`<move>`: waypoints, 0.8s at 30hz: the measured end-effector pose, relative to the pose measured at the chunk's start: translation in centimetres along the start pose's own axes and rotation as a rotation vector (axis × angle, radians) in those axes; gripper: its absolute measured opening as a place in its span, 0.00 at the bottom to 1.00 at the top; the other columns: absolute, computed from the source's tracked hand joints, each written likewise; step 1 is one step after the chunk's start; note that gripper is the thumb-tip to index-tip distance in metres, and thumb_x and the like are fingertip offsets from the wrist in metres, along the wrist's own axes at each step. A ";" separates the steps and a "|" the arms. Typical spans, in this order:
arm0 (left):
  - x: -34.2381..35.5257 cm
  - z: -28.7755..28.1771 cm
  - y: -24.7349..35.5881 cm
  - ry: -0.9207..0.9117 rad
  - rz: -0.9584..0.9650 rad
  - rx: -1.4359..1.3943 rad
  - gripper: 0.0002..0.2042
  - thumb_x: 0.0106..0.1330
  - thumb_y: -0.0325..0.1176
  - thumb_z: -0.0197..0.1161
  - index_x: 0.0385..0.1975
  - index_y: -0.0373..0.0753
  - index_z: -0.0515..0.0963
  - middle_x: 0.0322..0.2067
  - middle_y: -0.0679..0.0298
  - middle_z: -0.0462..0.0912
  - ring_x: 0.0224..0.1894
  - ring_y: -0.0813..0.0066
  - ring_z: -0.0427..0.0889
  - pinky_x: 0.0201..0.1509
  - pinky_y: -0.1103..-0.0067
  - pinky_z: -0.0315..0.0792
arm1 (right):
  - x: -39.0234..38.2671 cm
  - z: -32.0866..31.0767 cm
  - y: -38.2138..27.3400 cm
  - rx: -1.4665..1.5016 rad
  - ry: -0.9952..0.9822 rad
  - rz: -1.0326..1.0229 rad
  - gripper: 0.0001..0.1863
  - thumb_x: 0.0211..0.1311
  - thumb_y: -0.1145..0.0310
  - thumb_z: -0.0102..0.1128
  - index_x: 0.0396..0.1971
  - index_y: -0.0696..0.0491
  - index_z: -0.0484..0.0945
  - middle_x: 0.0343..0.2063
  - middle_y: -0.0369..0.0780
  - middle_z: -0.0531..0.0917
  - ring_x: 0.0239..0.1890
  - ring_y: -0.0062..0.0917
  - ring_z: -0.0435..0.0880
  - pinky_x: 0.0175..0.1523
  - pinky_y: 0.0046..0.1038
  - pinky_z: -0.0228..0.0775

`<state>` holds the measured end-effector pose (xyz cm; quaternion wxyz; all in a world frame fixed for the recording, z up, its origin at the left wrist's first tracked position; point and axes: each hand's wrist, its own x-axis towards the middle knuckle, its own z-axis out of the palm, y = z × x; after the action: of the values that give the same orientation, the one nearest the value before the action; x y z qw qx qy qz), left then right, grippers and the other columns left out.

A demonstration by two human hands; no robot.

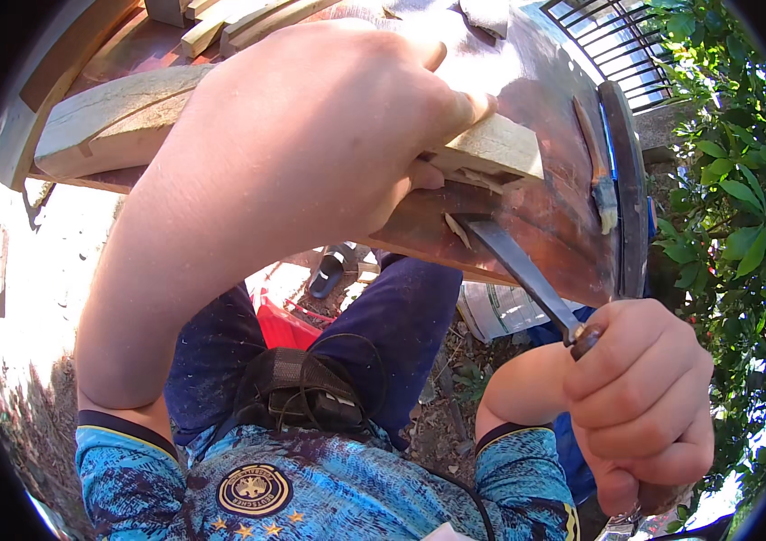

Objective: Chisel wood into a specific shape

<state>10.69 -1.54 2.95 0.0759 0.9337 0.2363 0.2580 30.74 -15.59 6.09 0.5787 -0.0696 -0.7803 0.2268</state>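
A pale curved piece of wood (495, 149) lies across the reddish-brown worktable (572, 243). My left hand (392, 108) presses over its right part, fingers curled around its edge. In my right hand (640, 397) is a chisel (527, 275), the fist wrapped round its wooden handle. Its flat metal blade points up and left, with the tip beside the near side of the wood at the notched end. Close to the tip a thin wood chip (457, 230) lies on the tabletop. My left forearm covers the middle of the wood.
A paintbrush (597, 171) lies by the table's right edge, next to a dark bar (624, 189). Several wood strips (266, 22) are at the back. Below the table are a red object (288, 326) and a white bucket (500, 311). Green leaves (743, 207) hang at right.
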 end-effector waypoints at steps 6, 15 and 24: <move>0.4 0.1 0.0 0.063 0.076 -0.045 0.27 0.55 0.26 0.76 0.59 0.44 0.86 0.36 0.57 0.82 0.39 0.54 0.83 0.44 0.62 0.76 | 1.2 -1.5 -0.9 -0.106 0.120 -0.006 0.15 0.56 0.68 0.71 0.21 0.45 0.70 0.12 0.24 0.75 0.11 0.10 0.69 0.18 0.13 0.62; 0.6 -0.7 0.3 -0.030 0.056 0.013 0.24 0.59 0.28 0.75 0.58 0.41 0.85 0.38 0.55 0.82 0.42 0.53 0.84 0.48 0.62 0.77 | 1.1 -2.6 0.1 -0.164 0.099 0.056 0.10 0.59 0.63 0.68 0.26 0.43 0.72 0.15 0.24 0.75 0.13 0.11 0.69 0.22 0.16 0.63; 0.9 -1.7 1.9 -0.087 -0.002 0.119 0.23 0.61 0.32 0.74 0.58 0.41 0.83 0.36 0.56 0.81 0.42 0.54 0.85 0.48 0.63 0.78 | 2.0 -5.3 1.3 -0.074 0.082 0.208 0.09 0.60 0.64 0.65 0.28 0.43 0.71 0.15 0.24 0.75 0.14 0.12 0.69 0.23 0.17 0.64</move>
<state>11.23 -2.74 5.32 0.0309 0.9467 0.2487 0.2025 34.83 -12.24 8.51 0.5807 -0.1806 -0.7523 0.2534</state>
